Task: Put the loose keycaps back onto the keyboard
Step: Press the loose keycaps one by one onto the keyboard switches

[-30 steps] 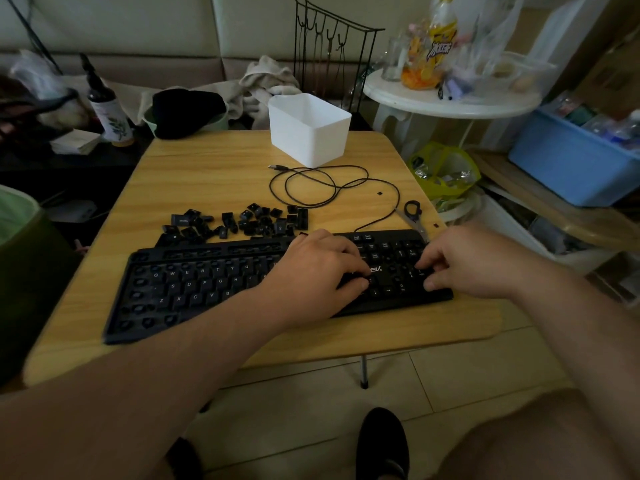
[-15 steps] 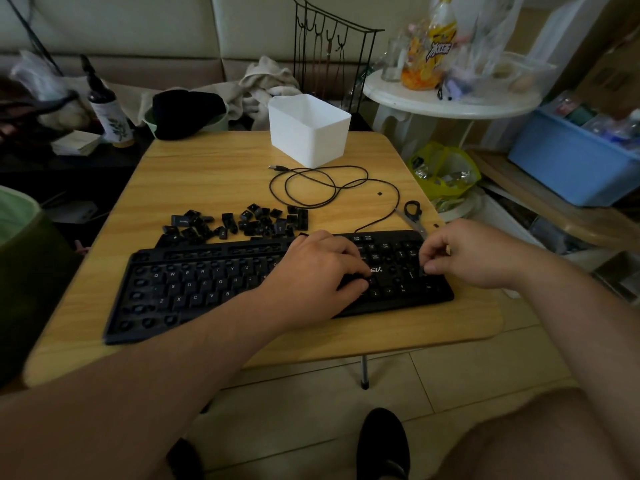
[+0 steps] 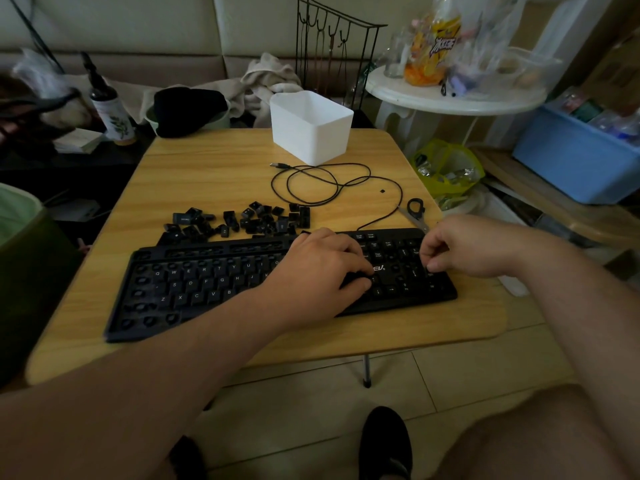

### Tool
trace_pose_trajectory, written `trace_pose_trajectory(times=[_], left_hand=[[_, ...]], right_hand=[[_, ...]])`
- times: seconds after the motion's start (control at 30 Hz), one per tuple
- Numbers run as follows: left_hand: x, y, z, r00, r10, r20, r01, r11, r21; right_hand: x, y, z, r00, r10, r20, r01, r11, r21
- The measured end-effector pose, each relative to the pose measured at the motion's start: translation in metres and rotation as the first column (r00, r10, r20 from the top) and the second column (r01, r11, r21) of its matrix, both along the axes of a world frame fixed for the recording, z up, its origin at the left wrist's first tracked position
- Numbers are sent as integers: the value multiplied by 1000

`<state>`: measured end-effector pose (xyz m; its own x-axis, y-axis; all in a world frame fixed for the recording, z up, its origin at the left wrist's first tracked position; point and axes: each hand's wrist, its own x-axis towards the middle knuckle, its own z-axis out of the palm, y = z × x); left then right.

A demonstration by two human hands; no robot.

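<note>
A black keyboard (image 3: 207, 282) lies along the near side of the wooden table (image 3: 207, 174). Many sockets on its left side and top row are bare. A heap of loose black keycaps (image 3: 249, 221) sits just behind its left half. My left hand (image 3: 318, 268) rests on the keys right of the letter block, fingers bent down onto them. My right hand (image 3: 467, 247) hovers over the number pad with fingers curled toward the thumb; no keycap shows between them.
The keyboard's cable (image 3: 311, 185) coils behind it, in front of a white box (image 3: 311, 129). Scissors (image 3: 414, 211) lie by the table's right edge, and one small black piece (image 3: 382, 191) lies apart. To the right stand a white round table (image 3: 450, 98) and a blue bin (image 3: 575, 157).
My right hand has lifted off the number pad keys and drawn its fingers in. My left hand has stayed in place on the keyboard.
</note>
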<state>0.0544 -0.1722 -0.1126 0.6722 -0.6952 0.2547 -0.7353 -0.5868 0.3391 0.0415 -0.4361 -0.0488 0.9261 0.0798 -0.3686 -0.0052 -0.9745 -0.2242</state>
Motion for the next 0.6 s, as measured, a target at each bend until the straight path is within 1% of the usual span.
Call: trace_pose_trajectory(times=[0.1,0.2,0.4,0.6], left_hand=[[0,0,0,1000,4,0,-4,1000,6],[0,0,0,1000,1,3,-1,1000,8],[0,0,0,1000,-1,7,1,1000,3],[-1,0,-1,1000,0,12,0,1000,6]], right_hand=[[2,5,0,999,32,2,-32,998,-62],[2,8,0,999,43,23,-41,996,-77],[-3,5,-1,998,14,62,-13,1000,-13],[-7,2,-8,995,-13,102,13,1000,-7]])
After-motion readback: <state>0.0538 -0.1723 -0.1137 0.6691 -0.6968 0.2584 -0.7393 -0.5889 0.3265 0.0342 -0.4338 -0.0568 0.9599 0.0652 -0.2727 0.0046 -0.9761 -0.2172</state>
